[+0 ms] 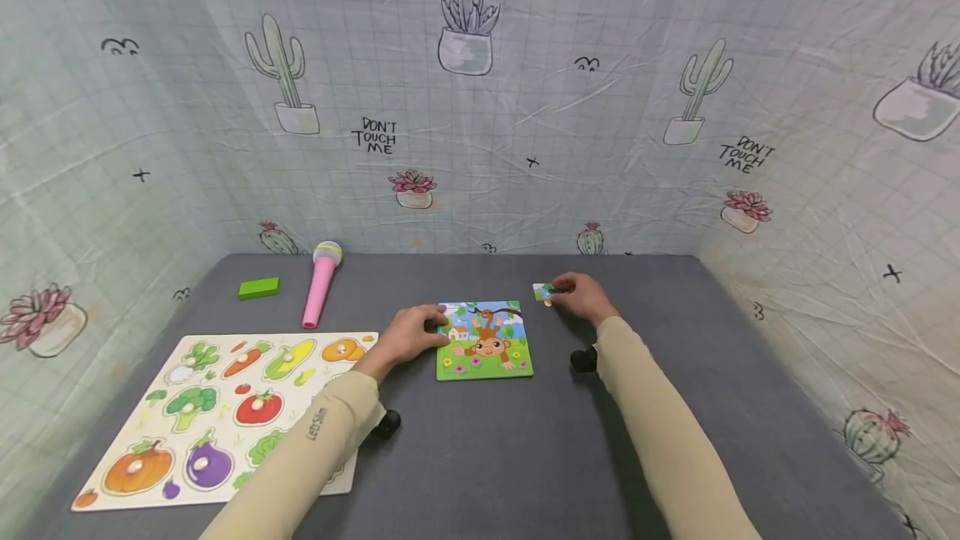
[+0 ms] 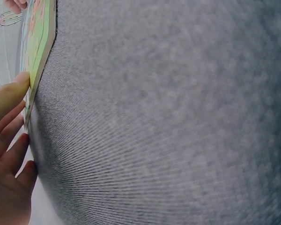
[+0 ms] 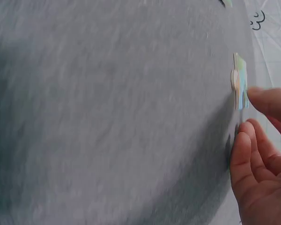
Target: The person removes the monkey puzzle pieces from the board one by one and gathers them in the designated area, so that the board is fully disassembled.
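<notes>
In the head view a square jigsaw puzzle point(image 1: 489, 342) with a monkey picture lies flat on the grey table. My left hand point(image 1: 408, 335) holds its left edge. The left wrist view shows the thumb point(image 2: 14, 93) on the board's face, the other fingers along its edge and the tabletop. To the right of the board, a small puzzle piece point(image 1: 542, 292) sits at the fingertips of my right hand point(image 1: 583, 297), which pinches its near end. Seen from the right wrist, the thumb meets the piece point(image 3: 240, 82), and the remaining fingers curl loosely below it.
A large vegetable peg board point(image 1: 247, 357) lies left, partly under my left forearm. Behind it are a green block point(image 1: 258, 288) and a pink toy microphone point(image 1: 321, 286). A printed cloth point(image 1: 487, 107) walls the grey table point(image 1: 510, 457) at the back and sides.
</notes>
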`<state>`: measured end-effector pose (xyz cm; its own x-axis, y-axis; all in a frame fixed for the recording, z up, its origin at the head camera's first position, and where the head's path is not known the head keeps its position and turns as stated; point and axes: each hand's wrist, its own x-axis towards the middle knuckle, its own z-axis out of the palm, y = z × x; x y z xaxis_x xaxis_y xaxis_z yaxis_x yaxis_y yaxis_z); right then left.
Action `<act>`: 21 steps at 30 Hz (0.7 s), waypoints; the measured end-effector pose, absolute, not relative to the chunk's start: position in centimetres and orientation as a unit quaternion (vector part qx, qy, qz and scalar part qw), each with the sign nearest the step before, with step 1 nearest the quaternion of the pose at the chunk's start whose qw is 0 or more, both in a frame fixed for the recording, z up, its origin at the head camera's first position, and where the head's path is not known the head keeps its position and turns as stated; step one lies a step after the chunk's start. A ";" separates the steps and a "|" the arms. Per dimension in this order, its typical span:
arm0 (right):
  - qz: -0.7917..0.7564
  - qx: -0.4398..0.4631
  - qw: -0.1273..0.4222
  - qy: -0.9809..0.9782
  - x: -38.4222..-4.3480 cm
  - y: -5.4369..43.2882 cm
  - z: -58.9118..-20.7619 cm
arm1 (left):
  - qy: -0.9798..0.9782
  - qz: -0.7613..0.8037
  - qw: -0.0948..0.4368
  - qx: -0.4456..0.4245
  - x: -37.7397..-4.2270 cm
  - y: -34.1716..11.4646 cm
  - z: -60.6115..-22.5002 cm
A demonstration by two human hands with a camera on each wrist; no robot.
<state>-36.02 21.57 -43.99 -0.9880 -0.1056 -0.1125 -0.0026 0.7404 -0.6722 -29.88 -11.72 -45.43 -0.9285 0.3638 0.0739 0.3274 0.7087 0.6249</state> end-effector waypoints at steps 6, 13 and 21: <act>-0.332 -0.048 0.070 0.939 -35.7 21.9 -44.2 | 0.925 0.332 0.028 0.186 -29.8 -11.6 -45.5; -0.323 -0.056 0.057 0.943 -35.8 21.2 -44.6 | 0.925 0.327 0.027 0.191 -29.9 -11.7 -45.5; -0.315 -0.059 0.039 0.947 -36.0 20.4 -44.8 | 0.927 0.322 0.030 0.188 -30.0 -11.7 -45.5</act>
<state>-36.00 20.38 -44.81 -0.9901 -0.1353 -0.0362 -0.0867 0.7952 -0.6001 -30.05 -11.67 -45.54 -0.9276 0.3678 0.0658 0.3294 0.7219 0.6085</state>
